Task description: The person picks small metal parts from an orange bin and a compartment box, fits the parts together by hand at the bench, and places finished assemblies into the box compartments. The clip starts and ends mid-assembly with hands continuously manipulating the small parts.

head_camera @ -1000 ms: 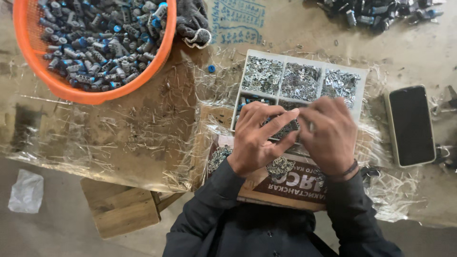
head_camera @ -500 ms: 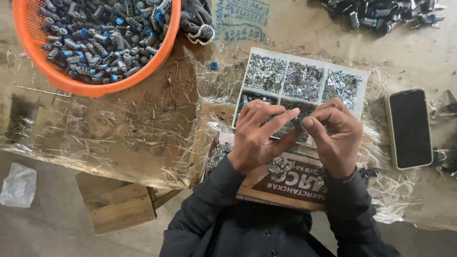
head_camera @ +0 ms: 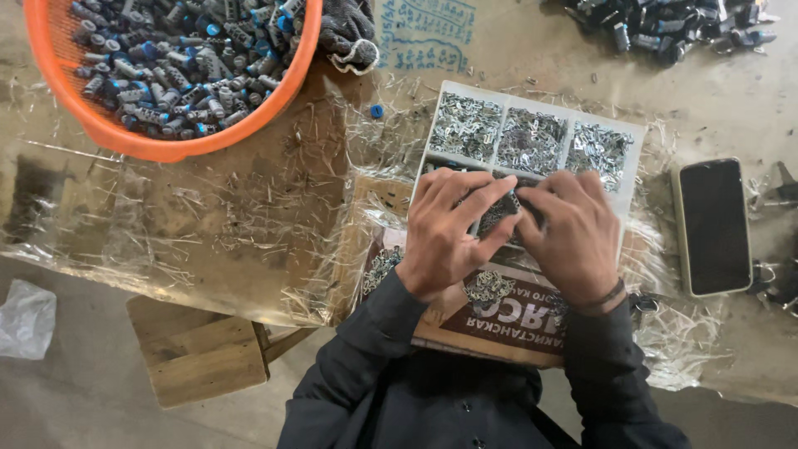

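**Clerk:** Grey-metal small part, dark and dull, item one. Pinched between both hands over the near row of the white compartment tray; its shape is mostly hidden by fingers.

**Checker:** Hands?

**Clerk:** Left hand: fingers curled over the part, index stretched out towards the right, thumb underneath. Right hand: fingers bent inward, tips meeting the left hand's at the part, dark band at the wrist. Both closed on the same piece, touching each other.

**Checker:** Tray contents?

**Clerk:** Three far compartments, each heaped with small silvery metal clips. Near compartments largely covered by the hands.

**Checker:** Surroundings?

**Clerk:** Orange plastic basket, far left, full of grey and blue cylindrical pieces. Dark knitted glove just beside its right rim. One blue cap loose on the table between basket and tray. Black phone, face up, right of the tray. Pile of dark parts, far right. Brown printed cardboard under the wrists, near edge. Wooden stool below the table, near left.
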The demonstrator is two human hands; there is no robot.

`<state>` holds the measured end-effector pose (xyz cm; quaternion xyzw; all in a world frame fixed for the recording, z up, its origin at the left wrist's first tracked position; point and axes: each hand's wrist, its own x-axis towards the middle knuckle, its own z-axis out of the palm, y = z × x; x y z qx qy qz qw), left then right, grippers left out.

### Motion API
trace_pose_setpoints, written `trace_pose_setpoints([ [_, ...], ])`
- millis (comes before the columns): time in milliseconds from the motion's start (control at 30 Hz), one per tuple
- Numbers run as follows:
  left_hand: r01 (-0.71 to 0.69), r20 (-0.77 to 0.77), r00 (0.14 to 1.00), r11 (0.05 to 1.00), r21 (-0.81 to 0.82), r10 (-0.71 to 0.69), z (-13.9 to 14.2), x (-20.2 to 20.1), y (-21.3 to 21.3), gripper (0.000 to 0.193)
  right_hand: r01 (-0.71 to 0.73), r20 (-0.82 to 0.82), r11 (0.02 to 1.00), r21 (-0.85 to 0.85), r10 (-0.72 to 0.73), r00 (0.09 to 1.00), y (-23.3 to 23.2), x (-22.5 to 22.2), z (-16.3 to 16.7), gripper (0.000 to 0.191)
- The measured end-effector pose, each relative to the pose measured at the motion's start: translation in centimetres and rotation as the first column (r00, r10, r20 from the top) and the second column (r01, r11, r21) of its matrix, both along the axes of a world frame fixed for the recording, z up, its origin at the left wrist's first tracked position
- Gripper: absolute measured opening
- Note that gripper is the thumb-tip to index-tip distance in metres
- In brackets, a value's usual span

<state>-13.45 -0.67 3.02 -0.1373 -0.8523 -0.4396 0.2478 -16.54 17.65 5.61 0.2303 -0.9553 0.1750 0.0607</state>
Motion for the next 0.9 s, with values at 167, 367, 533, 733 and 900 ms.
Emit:
trace_pose_setpoints([
  [167, 0.051, 0.017, 0.999, 0.999, -0.003, -0.051, 0.4, 0.0, -0.2, 0.039, 0.093, -0.089, 0.971, -0.218, -0.115, 0.989, 0.4, 0.8, 0.0, 0.012],
  [367, 0.054, 0.033, 0.998, 0.999, 0.007, -0.054, 0.4, 0.0, -0.3, 0.040, 0.052, -0.002, 0.984, -0.169, -0.053, 0.999, 0.5, 0.2, -0.4, 0.021],
  [533, 0.054, 0.023, 0.998, 0.999, 0.001, -0.054, 0.1, 0.0, 0.0, 0.039, 0.035, 0.034, 0.999, -0.007, -0.034, 0.999, 0.5, -0.2, -0.8, 0.014],
  [733, 0.071, 0.011, 0.997, 0.997, -0.005, -0.071, -0.1, -0.1, 0.0, 0.041, 0.049, -0.101, 0.980, -0.193, -0.069, 0.992, 0.8, 0.1, -0.8, 0.011],
  [900, 0.059, 0.008, 0.998, 0.998, 0.003, -0.059, 0.2, 0.0, -0.1, 0.040, 0.071, -0.166, 0.960, -0.272, -0.120, 0.979, 0.4, 0.8, -0.6, 0.009],
])
